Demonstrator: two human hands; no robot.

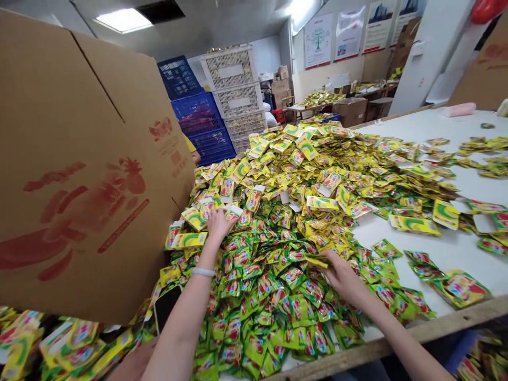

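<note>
My left hand point(219, 225) reaches into the far left of the heap, its fingers bent onto a small yellow carton point(233, 212) with a white flap. Part of its grip is hidden. My right hand point(339, 271) is low over the heap, with a yellow-edged packet point(317, 262) pinched between thumb and fingers. Beneath and between both hands spreads a heap of green candy packets point(273, 286) printed in red. Yellow packets point(365, 174) and more small cartons lie piled behind them.
A large cardboard box point(79, 174) stands close on the left. A dark phone point(167, 307) lies beside my left forearm. The white table point(381, 233) has a wooden front edge point(436, 328). Blue crates point(202, 116) and white crates point(238, 98) are stacked behind. Part of another person point(194, 152) shows behind the box.
</note>
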